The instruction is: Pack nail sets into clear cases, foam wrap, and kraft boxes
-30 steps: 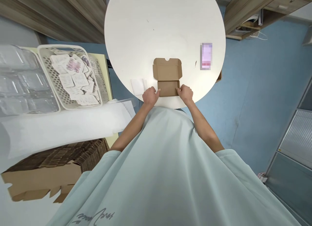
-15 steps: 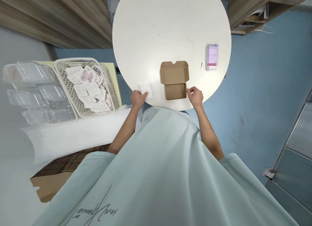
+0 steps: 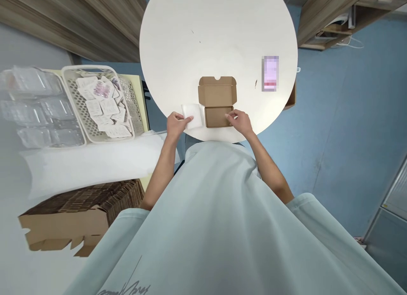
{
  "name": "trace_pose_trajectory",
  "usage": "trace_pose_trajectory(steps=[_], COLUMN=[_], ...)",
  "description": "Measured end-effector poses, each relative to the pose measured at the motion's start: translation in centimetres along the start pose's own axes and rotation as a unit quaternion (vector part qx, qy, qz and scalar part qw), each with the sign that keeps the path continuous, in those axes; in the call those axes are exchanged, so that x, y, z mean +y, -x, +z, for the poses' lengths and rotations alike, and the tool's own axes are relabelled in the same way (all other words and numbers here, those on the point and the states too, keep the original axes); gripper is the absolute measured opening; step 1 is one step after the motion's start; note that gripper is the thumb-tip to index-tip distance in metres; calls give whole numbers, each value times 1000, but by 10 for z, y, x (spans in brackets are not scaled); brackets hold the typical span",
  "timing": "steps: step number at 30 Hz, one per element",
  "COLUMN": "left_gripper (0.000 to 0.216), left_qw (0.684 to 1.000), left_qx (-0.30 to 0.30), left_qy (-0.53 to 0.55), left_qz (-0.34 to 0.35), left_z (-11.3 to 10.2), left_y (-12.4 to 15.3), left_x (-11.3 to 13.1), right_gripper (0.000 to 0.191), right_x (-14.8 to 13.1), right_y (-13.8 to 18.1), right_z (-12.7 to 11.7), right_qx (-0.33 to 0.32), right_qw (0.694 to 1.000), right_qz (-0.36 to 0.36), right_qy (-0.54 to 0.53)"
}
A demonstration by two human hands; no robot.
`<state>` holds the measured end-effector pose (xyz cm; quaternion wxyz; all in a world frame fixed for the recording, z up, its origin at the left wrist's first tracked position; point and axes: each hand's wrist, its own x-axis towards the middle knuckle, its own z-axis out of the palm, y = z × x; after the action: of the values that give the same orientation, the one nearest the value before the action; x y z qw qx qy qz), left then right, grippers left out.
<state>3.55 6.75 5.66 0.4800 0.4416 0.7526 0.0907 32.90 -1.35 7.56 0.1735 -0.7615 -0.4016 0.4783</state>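
So, by the near table edge (image 3: 219,135), our left hand (image 3: 176,124) pinches a white packet (image 3: 196,116); we cannot tell whether our right hand (image 3: 241,122) grips the open cardboard box (image 3: 217,96).

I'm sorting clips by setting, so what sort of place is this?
Probably a small packing workspace: an open cardboard box sits on a round white table, with stacked flat cardboard and a plastic basket of small white items off to the left.
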Motion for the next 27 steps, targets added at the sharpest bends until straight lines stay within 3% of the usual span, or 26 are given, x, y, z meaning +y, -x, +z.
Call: trace_pose_trajectory(steps=[4,8,14,20,27], left_gripper=[52,54,57,53,50], left_qw=[988,977,971,960,978], left_qx=[-90,-137,-158,-192,-152], left_qy=[128,160,178,203,143], left_qz=[-17,-14,-14,1,-3], left_z=[11,34,65,70,82], left_y=[37,58,58,53,47], left_x=[10,19,29,34,27], right_gripper=[60,63,64,68,48], right_x=[8,11,16,23,35], right_y=[1,5,0,3,-5], right_z=[-3,0,-1,-18,-11], right_qx=[-103,-174,-111,-173,-121], right_qw=[983,966,977,951,963], right_qz=[-10,-26,44,42,34], right_qy=[-153,-191,-179,-254,-239])
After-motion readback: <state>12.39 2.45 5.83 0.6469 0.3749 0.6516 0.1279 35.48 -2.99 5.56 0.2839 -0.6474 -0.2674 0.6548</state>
